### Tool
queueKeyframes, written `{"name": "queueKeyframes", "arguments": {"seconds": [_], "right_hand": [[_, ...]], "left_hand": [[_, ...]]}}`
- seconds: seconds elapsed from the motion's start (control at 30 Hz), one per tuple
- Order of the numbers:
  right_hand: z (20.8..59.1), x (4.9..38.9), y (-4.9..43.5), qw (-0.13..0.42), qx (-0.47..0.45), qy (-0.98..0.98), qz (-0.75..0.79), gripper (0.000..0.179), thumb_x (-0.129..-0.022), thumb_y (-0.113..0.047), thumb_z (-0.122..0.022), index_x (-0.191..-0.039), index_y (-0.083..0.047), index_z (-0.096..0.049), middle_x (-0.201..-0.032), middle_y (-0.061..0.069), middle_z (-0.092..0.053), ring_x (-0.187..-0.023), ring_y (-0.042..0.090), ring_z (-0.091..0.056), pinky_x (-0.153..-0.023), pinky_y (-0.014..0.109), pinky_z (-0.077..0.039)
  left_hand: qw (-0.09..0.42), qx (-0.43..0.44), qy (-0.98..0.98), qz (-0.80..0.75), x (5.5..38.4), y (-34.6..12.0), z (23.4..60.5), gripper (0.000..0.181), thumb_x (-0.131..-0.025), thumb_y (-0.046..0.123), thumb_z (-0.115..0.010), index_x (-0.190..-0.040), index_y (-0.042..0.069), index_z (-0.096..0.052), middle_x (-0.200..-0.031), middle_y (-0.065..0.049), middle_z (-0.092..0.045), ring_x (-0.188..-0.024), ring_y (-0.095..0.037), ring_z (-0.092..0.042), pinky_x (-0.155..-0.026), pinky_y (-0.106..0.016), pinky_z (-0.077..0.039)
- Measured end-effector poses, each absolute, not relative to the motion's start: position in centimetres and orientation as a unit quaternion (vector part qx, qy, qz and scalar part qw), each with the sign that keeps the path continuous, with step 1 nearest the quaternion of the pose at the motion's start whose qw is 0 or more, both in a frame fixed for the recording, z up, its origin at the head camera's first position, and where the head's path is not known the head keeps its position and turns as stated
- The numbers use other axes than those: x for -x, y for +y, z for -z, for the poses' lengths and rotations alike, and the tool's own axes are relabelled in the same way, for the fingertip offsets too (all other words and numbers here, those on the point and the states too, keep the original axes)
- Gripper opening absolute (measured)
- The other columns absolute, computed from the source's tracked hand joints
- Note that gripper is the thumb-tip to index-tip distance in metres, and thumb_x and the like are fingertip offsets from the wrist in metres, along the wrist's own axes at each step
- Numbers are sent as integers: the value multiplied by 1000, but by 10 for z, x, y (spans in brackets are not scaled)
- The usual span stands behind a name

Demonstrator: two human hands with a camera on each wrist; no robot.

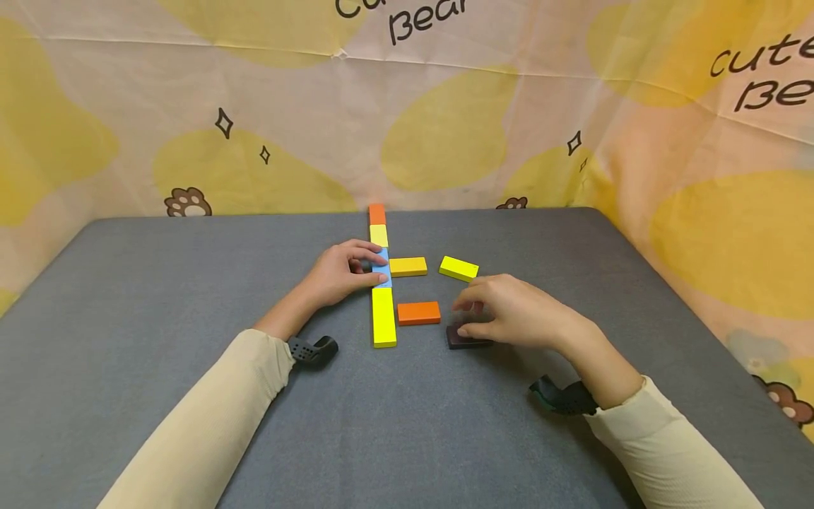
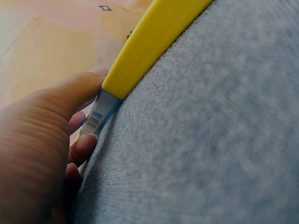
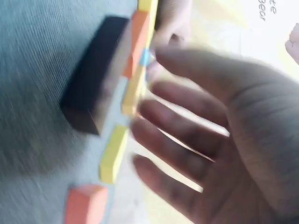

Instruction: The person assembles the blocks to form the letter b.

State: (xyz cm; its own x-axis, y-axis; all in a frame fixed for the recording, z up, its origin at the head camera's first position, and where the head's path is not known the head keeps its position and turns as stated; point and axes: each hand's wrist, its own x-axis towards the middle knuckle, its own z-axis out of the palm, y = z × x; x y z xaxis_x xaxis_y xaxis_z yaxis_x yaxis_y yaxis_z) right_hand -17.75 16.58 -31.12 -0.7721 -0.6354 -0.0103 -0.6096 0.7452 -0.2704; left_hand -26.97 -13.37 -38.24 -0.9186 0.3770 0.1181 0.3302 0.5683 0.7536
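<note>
A blue block (image 1: pixel 381 267) lies in a straight row, with a bright yellow block (image 1: pixel 384 318) at its near end and a pale yellow block (image 1: pixel 378 235) at its far end. My left hand (image 1: pixel 343 272) holds the blue block with thumb and curled fingers; its printed side shows in the left wrist view. My right hand (image 1: pixel 518 311) hovers over a dark block (image 1: pixel 464 339), fingers loosely bent. In the right wrist view a gap separates the spread fingers (image 3: pixel 163 135) from that dark block.
An orange block (image 1: pixel 377 214) ends the row at the back. Right of the row lie an amber block (image 1: pixel 408 267), an orange-red block (image 1: pixel 418 313) and a tilted yellow block (image 1: pixel 458 268). The right wrist view shows another orange block (image 3: pixel 84 205). A patterned cloth (image 1: pixel 445 127) hangs behind the grey table (image 1: pixel 350 438).
</note>
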Motion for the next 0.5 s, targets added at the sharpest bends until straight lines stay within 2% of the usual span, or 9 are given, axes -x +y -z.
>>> {"name": "queueKeyframes", "arguments": {"seconds": [0.17, 0.33, 0.5], "right_hand": [[320, 174, 150, -12, 302, 942, 149, 32, -89, -27, -77, -118, -14, -74, -111, 0, -74, -103, 19, -68, -86, 40, -56], [332, 173, 136, -19, 303, 936, 181, 32, -92, -24, -74, -122, -11, -72, -119, 2, -72, -112, 20, -67, -96, 40, -54], [339, 174, 129, -24, 302, 932, 199, 33, -93, -22, -74, -123, -11, -72, -121, 2, -70, -113, 19, -66, -96, 39, -54]], "left_hand": [[28, -203, 884, -421, 269, -133, 382, 32, -88, 30, -80, -116, 14, -77, -139, 0, -61, -92, -21, -60, -84, -32, -48], [25, -212, 881, -422, 269, -134, 382, 33, -88, 29, -80, -117, 14, -76, -141, -1, -60, -91, -20, -61, -85, -33, -49], [25, -209, 881, -424, 269, -134, 382, 32, -88, 29, -80, -116, 14, -76, -140, -1, -60, -91, -21, -62, -85, -33, -50]]}}
